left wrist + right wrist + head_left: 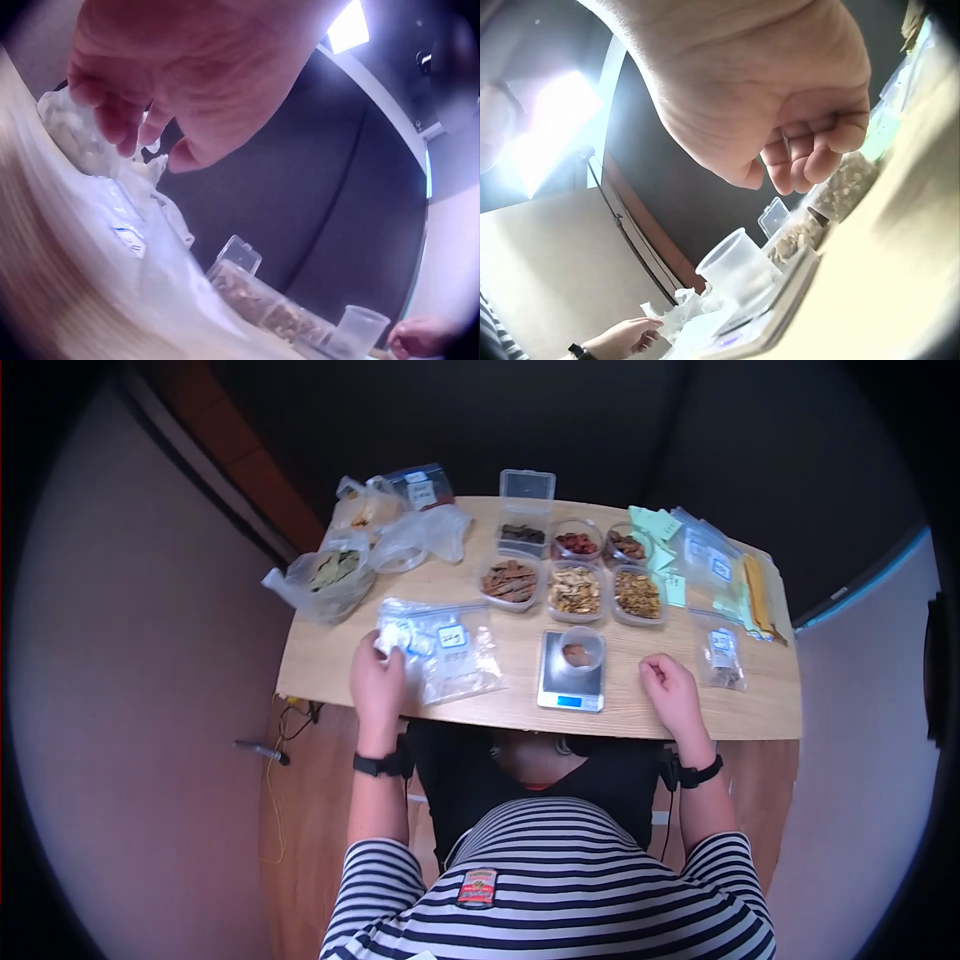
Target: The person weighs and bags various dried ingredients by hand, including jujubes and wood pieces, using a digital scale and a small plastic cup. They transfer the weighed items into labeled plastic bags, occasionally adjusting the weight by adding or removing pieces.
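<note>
A clear zip bag with a blue-edged label [453,637] lies flat at the left of the table. At its left edge is my left hand [378,685]; in the left wrist view the fingers of this hand [180,82] hang loosely bent over the plastic, with no grip on it visible. My right hand [672,695] rests by the table's front edge, right of the scale, its fingers loosely curled around nothing, as the right wrist view of the hand [780,112] also shows. Between the hands, a round clear cup [591,643] with a little brown material stands on the digital scale [571,693].
Behind the scale stand several clear containers of dried pieces, among them reddish-brown strips [510,582] and yellowish bits [637,593]. Plastic bags and a bowl of leaves [335,570] sit back left. Green papers [655,523], more zip bags and a small labelled bag [722,656] lie right.
</note>
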A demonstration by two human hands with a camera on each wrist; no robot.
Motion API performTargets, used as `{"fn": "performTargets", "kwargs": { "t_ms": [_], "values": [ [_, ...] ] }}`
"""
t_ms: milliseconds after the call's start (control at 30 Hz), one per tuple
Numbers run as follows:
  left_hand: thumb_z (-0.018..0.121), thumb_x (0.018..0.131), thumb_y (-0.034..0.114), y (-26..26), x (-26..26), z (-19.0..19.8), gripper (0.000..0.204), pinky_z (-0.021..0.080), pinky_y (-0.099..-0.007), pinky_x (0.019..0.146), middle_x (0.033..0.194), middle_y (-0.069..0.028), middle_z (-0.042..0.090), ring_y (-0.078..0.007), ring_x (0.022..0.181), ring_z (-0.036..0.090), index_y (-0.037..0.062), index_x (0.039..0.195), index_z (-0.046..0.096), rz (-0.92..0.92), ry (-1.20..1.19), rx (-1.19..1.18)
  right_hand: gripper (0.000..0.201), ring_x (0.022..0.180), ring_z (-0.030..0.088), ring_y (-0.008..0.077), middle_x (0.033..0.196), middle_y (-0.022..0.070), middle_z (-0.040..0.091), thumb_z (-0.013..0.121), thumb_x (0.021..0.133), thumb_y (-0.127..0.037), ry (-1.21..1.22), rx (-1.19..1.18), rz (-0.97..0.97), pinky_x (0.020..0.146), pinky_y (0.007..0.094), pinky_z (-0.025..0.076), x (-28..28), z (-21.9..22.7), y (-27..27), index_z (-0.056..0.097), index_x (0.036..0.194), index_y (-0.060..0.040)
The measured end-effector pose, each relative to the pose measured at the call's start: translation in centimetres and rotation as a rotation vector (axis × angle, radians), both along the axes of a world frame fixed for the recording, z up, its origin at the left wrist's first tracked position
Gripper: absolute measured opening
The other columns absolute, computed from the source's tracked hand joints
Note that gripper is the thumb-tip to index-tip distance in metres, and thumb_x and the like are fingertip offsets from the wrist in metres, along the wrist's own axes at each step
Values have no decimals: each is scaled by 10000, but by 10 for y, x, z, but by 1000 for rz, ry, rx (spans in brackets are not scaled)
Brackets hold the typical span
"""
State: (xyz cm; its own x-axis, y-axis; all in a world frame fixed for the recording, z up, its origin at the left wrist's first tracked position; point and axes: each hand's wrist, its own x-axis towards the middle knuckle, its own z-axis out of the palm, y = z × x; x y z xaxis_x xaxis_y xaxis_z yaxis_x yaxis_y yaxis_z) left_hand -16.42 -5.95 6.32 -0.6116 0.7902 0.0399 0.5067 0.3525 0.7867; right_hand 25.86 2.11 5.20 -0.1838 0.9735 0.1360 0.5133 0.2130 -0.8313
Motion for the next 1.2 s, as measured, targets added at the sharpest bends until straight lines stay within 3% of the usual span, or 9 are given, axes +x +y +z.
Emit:
{"fn": "performTargets", "kwargs": {
  "t_ms": [67,133,233,467,633,667,800,1000,1200],
  "values": [
    [632,900,174,-2,20,1,314,511,-411,738,903,-144,666,-311,811,636,4,1163,653,75,162,124,164,745,625,180,828,101,650,665,941,-144,-27,8,-9,699,303,503,-4,23,9,664,960,19],
    [653,886,167,-6,45,-7,325,496,-417,781,920,-137,663,-324,863,621,20,1176,665,-147,217,262,168,750,629,176,828,98,654,667,943,-149,-56,3,2,702,297,505,-10,43,22,667,971,17],
    [688,881,252,-8,82,-13,363,403,-480,1022,1169,-170,651,-348,1157,574,47,1181,681,-358,434,241,193,742,634,188,836,101,667,670,942,-180,-77,-18,63,701,309,509,-24,66,47,675,996,5],
    [691,897,322,-19,99,-28,363,275,-526,1154,1247,-174,641,-365,1319,491,66,1154,705,-508,597,74,214,846,688,327,902,155,712,647,918,-214,-383,219,262,758,416,540,-65,85,135,702,1006,-27],
    [701,894,231,-6,110,-15,190,403,-486,981,1015,-117,684,-341,1076,598,51,955,711,-385,355,182,242,939,696,359,980,167,732,632,879,-214,-648,166,297,836,449,548,-113,73,203,728,1041,-61],
    [687,903,170,0,114,-15,140,457,-456,827,890,-125,666,-340,893,619,31,889,687,-440,340,323,245,953,699,358,996,165,734,635,869,-205,-685,192,326,841,450,551,-120,60,218,739,1045,-70],
    [615,943,138,19,126,-40,170,489,-448,680,778,-175,631,-379,742,612,11,849,676,-532,132,355,278,965,707,359,1034,169,738,696,852,-276,-1004,73,452,833,465,562,-153,48,250,773,1033,-80],
    [592,971,157,21,128,-51,214,491,-439,676,777,-174,635,-372,745,626,3,852,681,-497,26,287,370,964,717,350,1057,146,747,765,795,-342,-1116,85,424,796,463,577,-164,26,269,772,1056,-79],
    [609,960,129,21,129,-50,183,479,-417,649,745,-159,618,-346,700,613,5,846,682,-552,78,314,264,978,723,342,1053,158,750,654,858,-218,-1167,158,372,790,449,576,-168,23,257,783,1027,-63]
  ]
}}
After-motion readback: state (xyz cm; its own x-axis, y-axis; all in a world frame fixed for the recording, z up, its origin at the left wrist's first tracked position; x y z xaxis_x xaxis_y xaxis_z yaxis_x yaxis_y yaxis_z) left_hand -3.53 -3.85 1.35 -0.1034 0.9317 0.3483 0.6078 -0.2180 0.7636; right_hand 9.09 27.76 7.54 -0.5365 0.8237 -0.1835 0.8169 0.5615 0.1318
